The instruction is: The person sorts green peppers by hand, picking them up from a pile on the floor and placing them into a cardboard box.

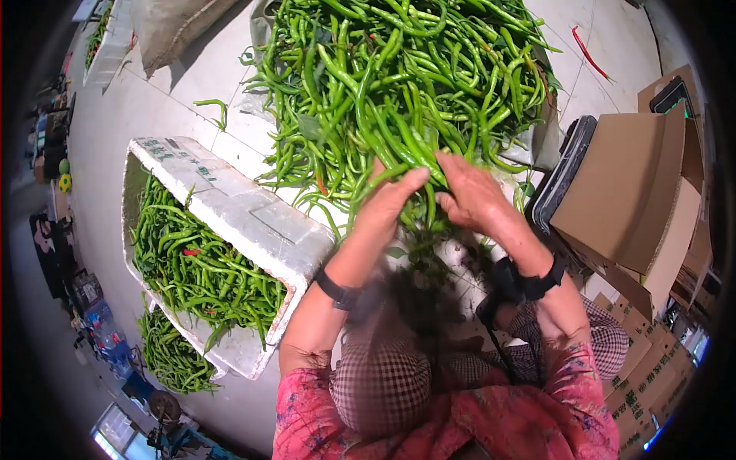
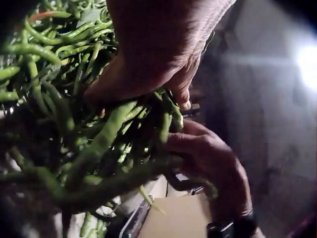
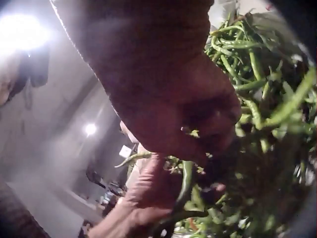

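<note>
A bunch of long green chili peppers (image 1: 410, 146) is held between both hands at the near edge of a large pepper heap (image 1: 330, 92). My left hand (image 1: 389, 201) grips the bunch from the left, its thumb across the stalks. From the right, my right hand (image 1: 477, 198) curls round the same bunch, close beside the left. In the left wrist view, peppers (image 2: 111, 129) stick out below the left hand (image 2: 153, 49), and the right hand (image 2: 210, 158) is just beyond. The right wrist view shows the right hand (image 3: 163, 94) dark, its fingertips partly hidden among peppers.
A white foam box (image 1: 245, 203) lies tilted at the left with green peppers inside and spilling out. Cardboard boxes (image 1: 621, 176) stand at the right beside a black tray (image 1: 563, 172). A red pepper (image 1: 590, 54) lies on the tiled floor, near a sack (image 1: 172, 31) further left.
</note>
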### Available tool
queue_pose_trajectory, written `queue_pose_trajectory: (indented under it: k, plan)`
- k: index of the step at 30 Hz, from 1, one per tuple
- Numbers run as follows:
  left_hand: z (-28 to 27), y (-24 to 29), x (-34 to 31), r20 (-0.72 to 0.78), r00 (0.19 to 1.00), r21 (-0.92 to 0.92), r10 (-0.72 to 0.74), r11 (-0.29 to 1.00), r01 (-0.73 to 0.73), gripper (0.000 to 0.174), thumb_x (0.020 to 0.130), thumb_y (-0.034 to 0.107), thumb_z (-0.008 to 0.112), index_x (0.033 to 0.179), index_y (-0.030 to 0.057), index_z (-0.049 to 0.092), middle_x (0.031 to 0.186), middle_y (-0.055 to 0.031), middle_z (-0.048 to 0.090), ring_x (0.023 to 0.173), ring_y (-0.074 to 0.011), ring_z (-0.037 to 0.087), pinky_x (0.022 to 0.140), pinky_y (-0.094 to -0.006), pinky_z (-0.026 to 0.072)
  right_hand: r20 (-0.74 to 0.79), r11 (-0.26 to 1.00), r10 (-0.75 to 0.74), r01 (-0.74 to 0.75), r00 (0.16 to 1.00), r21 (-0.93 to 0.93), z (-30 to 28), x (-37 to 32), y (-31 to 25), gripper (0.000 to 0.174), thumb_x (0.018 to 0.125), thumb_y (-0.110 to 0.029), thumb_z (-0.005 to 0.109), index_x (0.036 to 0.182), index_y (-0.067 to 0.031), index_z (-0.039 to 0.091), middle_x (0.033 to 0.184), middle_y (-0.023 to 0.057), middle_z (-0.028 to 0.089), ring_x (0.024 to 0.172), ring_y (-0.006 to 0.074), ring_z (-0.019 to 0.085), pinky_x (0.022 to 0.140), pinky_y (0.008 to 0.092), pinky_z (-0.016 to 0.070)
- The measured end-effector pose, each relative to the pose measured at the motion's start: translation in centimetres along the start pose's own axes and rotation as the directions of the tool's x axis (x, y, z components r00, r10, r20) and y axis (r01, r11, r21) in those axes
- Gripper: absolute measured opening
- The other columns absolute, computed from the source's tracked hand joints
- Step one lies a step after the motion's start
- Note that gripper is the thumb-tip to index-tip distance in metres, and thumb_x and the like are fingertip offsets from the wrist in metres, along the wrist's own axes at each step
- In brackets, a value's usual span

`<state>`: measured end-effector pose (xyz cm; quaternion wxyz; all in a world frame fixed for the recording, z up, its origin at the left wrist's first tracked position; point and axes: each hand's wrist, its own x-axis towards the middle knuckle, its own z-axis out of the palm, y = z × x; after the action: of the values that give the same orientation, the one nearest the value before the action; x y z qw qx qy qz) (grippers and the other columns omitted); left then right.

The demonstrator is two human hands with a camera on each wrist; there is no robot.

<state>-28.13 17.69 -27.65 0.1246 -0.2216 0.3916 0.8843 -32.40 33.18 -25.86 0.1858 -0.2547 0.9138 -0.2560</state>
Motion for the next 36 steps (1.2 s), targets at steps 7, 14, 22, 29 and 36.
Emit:
queue_pose_trajectory:
  k: [7, 14, 22, 29, 36]
  plan:
    - [-0.1, 0.9, -1.0, -0.006, 1.000, 0.123, -0.003, 0.992, 0.004, 0.048, 0.077, 0.011, 0.075, 0.119, 0.0004, 0.054, 0.103, -0.0101, 0.063, 0.090, -0.0151, 0.059, 0.074, -0.0275, 0.0507, 0.169, 0.982, 0.142, -0.161, 0.975, 0.101, 2.2, -4.3, -3.9, 0.058, 0.079, -0.015, 0.065, 0.124, 0.0117, 0.040, 0.085, 0.0246, 0.061, 0.083, 0.0415, 0.060, 0.070, 0.0481, 0.0474]
    - [1.8, 5.1, -4.2, -0.085, 0.994, 0.154, 0.068, 0.986, -0.054, 0.045, 0.077, 0.007, 0.070, 0.118, 0.0033, 0.050, 0.095, -0.0052, 0.059, 0.082, -0.0136, 0.058, 0.072, -0.0266, 0.0505, -0.124, 0.979, -0.040, 0.064, 0.991, 0.193, -1.7, -5.7, -8.3, 0.055, 0.076, -0.021, 0.071, 0.120, 0.0031, 0.050, 0.096, 0.0195, 0.061, 0.087, 0.0367, 0.061, 0.075, 0.0410, 0.0503]
    - [6.1, 14.7, -9.7, 0.082, 0.975, 0.044, 0.207, 0.977, -0.211, 0.046, 0.079, 0.021, 0.063, 0.112, -0.0091, 0.056, 0.093, -0.0157, 0.066, 0.081, -0.0240, 0.065, 0.083, -0.0379, 0.0543, -0.431, 0.833, -0.177, 0.368, 0.885, 0.414, -11.1, -10.2, -8.9, 0.038, 0.075, -0.015, 0.072, 0.109, -0.0006, 0.061, 0.094, 0.0110, 0.064, 0.081, 0.0228, 0.062, 0.071, 0.0316, 0.0506]
    - [9.5, 17.0, -15.4, 0.223, 0.957, -0.113, 0.188, 0.980, -0.166, 0.059, 0.075, 0.031, 0.063, 0.117, -0.0079, 0.049, 0.095, -0.0123, 0.058, 0.083, -0.0253, 0.059, 0.087, -0.0398, 0.0523, -0.263, 0.473, 0.377, 0.060, 0.888, 0.879, -10.2, -12.5, -7.4, 0.021, 0.090, -0.015, 0.062, 0.105, -0.0007, 0.062, 0.090, 0.0000, 0.062, 0.080, 0.0063, 0.054, 0.073, 0.0215, 0.0447]
    - [12.4, 16.3, -19.5, 0.381, 0.922, -0.107, 0.076, 0.994, -0.038, 0.045, 0.076, 0.034, 0.061, 0.103, -0.0008, 0.050, 0.082, -0.0055, 0.049, 0.082, -0.0205, 0.052, 0.089, -0.0354, 0.0453, -0.257, 0.403, 0.362, 0.099, 0.896, 0.910, -9.9, -14.5, -7.8, 0.019, 0.089, -0.012, 0.063, 0.105, -0.0014, 0.063, 0.092, 0.0000, 0.062, 0.084, 0.0064, 0.055, 0.076, 0.0221, 0.0449]
